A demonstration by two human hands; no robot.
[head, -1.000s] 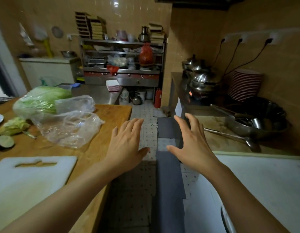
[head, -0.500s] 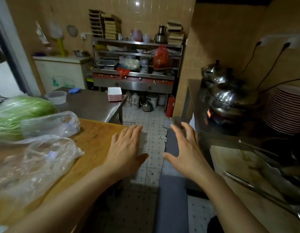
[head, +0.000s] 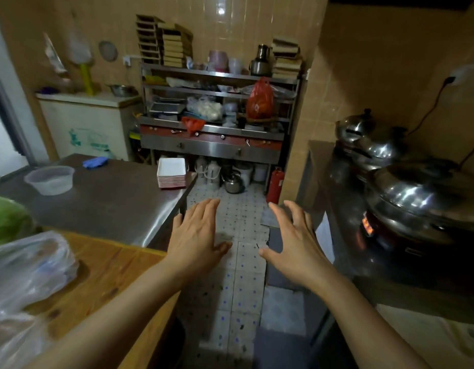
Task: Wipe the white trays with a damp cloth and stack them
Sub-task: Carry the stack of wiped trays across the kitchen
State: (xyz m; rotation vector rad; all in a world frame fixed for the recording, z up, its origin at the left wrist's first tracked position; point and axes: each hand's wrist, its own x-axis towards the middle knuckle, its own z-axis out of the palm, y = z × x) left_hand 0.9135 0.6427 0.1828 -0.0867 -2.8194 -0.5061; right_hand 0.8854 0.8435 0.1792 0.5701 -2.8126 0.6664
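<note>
trays: stack of white trays [head: 172, 173] with red-striped sides, centre of frame, on the far right corner of the steel counter [head: 108, 206], at its edge by the aisle. top tray faces up.
cloth: blue cloth [head: 95, 162] on the same counter, upper left of the stack, well apart from it. cannot tell if damp.
left hand: left hand [head: 197, 233] centre frame, palm down, fingers straight and slightly spread, holding nothing. it hovers over the counter's right edge and the floor, below the stack, not touching it.
right hand: right hand [head: 294, 242] just right of centre, palm down, fingers splayed and a little bent, holding nothing. over the aisle floor.
hands: apart from each other, thumbs pointing inward with a gap of floor between.
counter extras: clear plastic tub [head: 51, 179] at left of the steel counter, well apart from the trays.
wood table: wooden table [head: 105, 278] lower left, butting the steel counter; plastic bags [head: 25, 272] on it, green cabbage [head: 7, 219] at the left edge.
floor: tiled floor [head: 238, 288] runs down the centre, dark mat [head: 281, 339] along its right side.
right side: steel pots [head: 416, 198] with lids on a dark counter, small orange glow below the near one.
back wall: metal shelf rack [head: 217, 115] upper centre, loaded; red bag [head: 259, 101] on it. kettle [head: 233, 182] and red extinguisher [head: 275, 185] on the floor under it. white chest [head: 89, 123] upper left.
</note>
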